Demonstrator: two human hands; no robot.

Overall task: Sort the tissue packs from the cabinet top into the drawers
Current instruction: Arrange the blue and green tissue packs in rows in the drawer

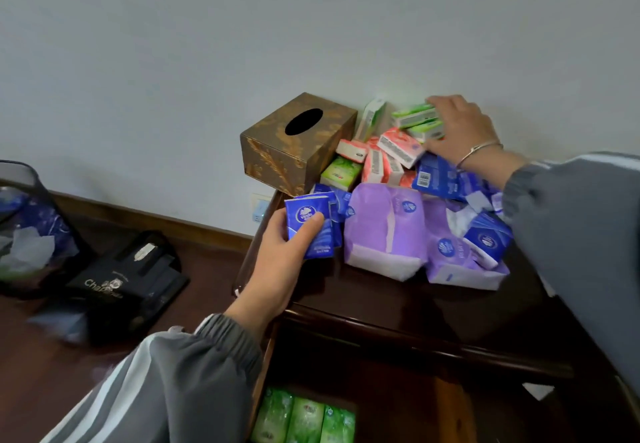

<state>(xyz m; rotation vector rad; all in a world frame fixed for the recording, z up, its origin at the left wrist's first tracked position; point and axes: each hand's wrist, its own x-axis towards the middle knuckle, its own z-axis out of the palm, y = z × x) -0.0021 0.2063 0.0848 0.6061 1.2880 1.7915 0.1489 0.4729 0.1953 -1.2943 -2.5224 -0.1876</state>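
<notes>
My left grip [277, 259] has a blue pack [310, 227], my right grip [457, 127] green packs [417, 122]; purple packs [384, 231], pink packs [398, 146]; brown box [294, 141], gold-leaf patterned.

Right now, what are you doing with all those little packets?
A person is sorting tissues. The left hand holds blue packs at the edge of the cabinet top, and the right hand grips green packs at the back of the pile. Green bundles already lie in the open drawer below.
</notes>
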